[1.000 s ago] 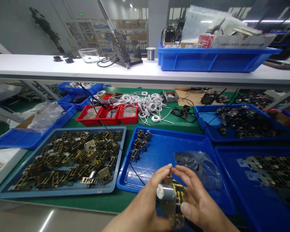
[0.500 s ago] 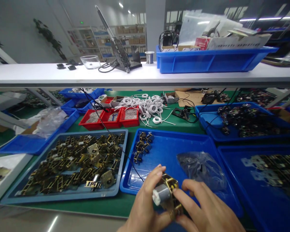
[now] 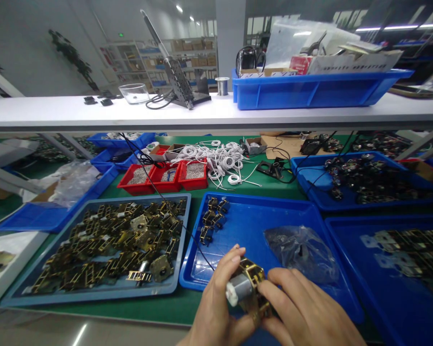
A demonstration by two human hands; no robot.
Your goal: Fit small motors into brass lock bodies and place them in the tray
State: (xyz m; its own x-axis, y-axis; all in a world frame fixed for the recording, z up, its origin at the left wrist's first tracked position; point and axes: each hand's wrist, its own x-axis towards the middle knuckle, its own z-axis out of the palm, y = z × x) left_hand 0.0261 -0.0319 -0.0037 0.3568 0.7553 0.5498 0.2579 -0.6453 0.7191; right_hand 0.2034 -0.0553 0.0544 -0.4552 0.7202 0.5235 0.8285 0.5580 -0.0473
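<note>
Between my two hands is a brass-coloured metal bracket assembly with a small silver motor [image 3: 242, 287] that has a white end piece. My left hand [image 3: 216, 302] is closed around its left side, thumb below and fingers above. At its right edge my right hand [image 3: 296, 302] pinches the brass part with bent fingers; whether a tiny piece sits under those fingertips is hidden. Both hands are over the front edge of a blue tray [image 3: 252, 204]. Inside that tray lie several small brass-and-black assemblies [image 3: 212, 218] and a clear plastic bag [image 3: 303, 252] of dark parts.
A grey-blue tray [image 3: 104, 297] full of brass assemblies lies left. Red bins [image 3: 193, 185] of small metal pieces and coiled white wires [image 3: 227, 161] are behind. More blue trays [image 3: 350, 226] stand right. A shelf [image 3: 104, 113] carries a soldering iron [image 3: 169, 62]; a black cable [image 3: 180, 221] hangs down.
My right hand's fingers have shifted slightly on the bracket assembly, index finger closer to it. The left hand's grip looks the same, and the trays are unchanged.
</note>
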